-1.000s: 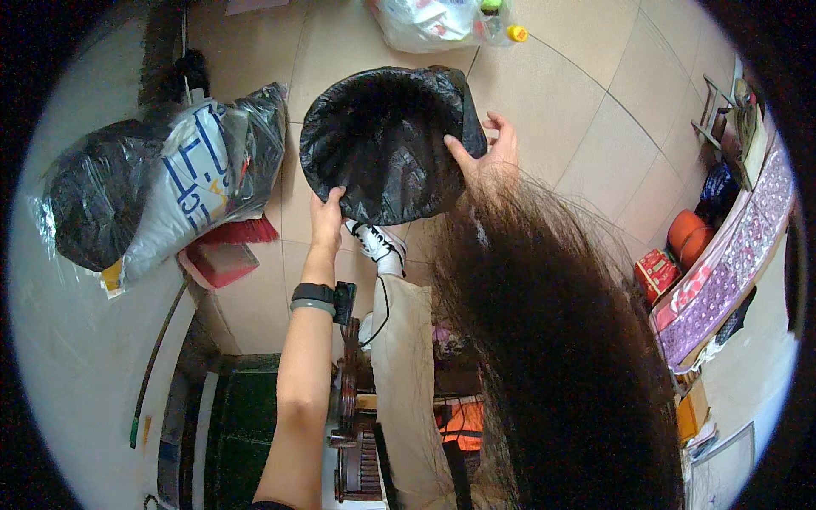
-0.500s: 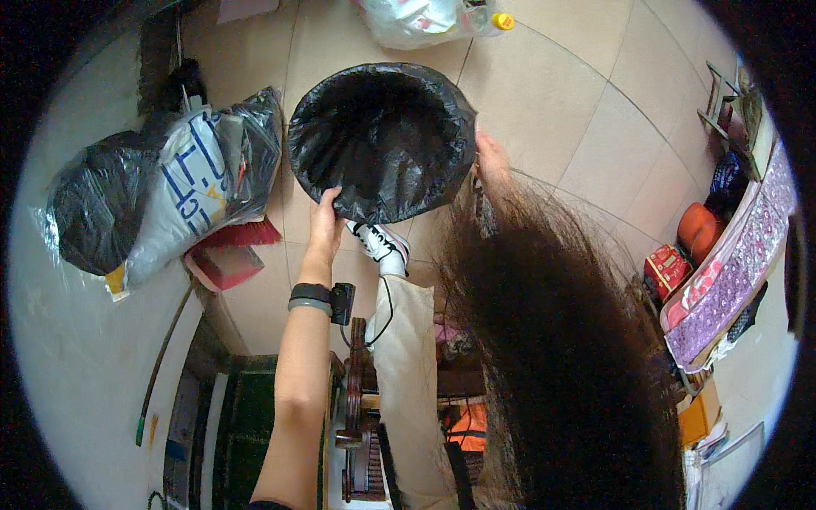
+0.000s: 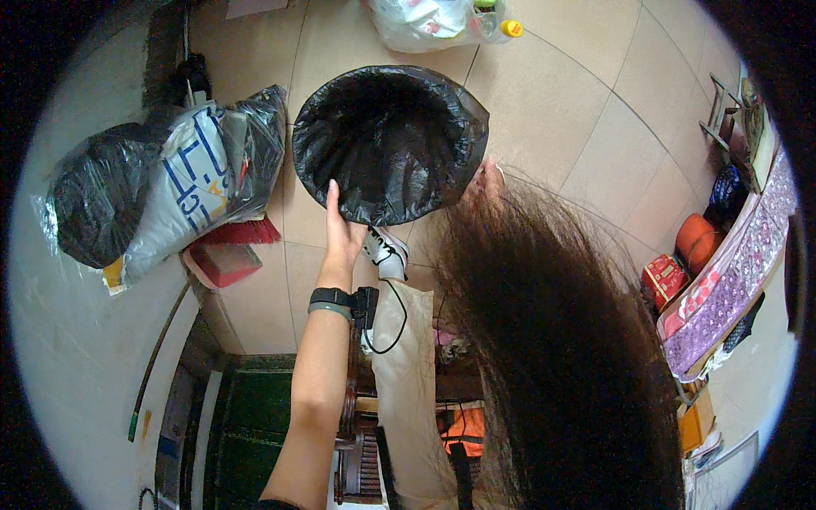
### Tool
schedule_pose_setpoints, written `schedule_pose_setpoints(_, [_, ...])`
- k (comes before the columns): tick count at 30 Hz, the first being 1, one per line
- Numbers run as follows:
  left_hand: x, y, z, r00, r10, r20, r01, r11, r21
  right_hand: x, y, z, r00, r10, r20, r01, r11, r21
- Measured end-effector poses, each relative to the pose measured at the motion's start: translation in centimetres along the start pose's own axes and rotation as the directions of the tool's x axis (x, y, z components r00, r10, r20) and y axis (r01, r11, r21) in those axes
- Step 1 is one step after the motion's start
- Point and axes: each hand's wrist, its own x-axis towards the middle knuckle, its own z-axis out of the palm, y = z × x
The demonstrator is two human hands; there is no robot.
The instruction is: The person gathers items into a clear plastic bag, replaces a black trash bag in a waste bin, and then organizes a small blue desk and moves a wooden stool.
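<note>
A round trash bin lined with a black plastic bag (image 3: 387,144) is in front of me, its mouth turned up toward me and the bag folded over its rim. My left hand (image 3: 342,231) grips the near left side, thumb stretched up over the liner. At the right side my right hand (image 3: 486,183) is against the bin, partly covered by long dark hair (image 3: 561,340); most of its fingers are hidden. Inside the bin I see only dark, creased liner. A black strap with a small device (image 3: 361,306) and cable sits on my left wrist.
Filled plastic bags (image 3: 183,183) lean by the left wall, above a red dustpan (image 3: 228,265) and broom. A clear bag (image 3: 425,24) with a yellow-capped bottle lies on the tiles ahead. To the right stand an orange round object (image 3: 697,241), a red box (image 3: 665,279) and a purple patterned cloth (image 3: 722,319).
The bin has shifted slightly to the right in view. My left forearm has moved right with it, and my right hand has slid lower along the bin's side.
</note>
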Motion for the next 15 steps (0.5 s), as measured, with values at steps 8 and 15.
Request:
schedule_pose_setpoints(8, [-2.6, 1.7, -1.0, 0.999, -0.006, -0.054, -0.011, 0.954, -0.3, -2.4, -3.3, 2.9, 0.978, 0.198, 0.067, -0.194, 0.979, -0.061])
schedule_pose_setpoints(15, [-1.8, 1.0, -0.1, 0.998, -0.048, 0.036, 0.054, 0.978, -0.2, 0.5, 5.4, -1.7, 1.0, -0.001, -0.023, 0.003, 0.997, 0.071])
